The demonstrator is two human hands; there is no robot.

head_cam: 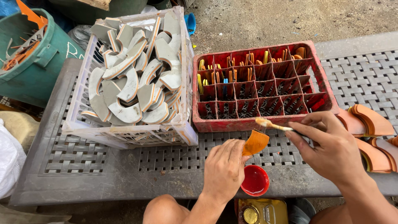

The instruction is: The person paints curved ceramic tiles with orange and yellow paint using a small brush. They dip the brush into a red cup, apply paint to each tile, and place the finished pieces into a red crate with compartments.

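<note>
Yellow metal tin (pixel 262 211) nearest; left hand (pixel 224 170) fingers pinch curved orange sole piece (pixel 255 142), right hand (pixel 331 149) fingers grip glue brush (pixel 269 123) above small red cup (pixel 254 180) on grey bench (pixel 124 170).

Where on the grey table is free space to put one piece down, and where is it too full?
Free: the grey table in front of the white crate, left of the left hand, and the far right corner beside the red crate. Crowded: around the red cup, between both hands, and the stacked orange pieces past the right hand.
</note>
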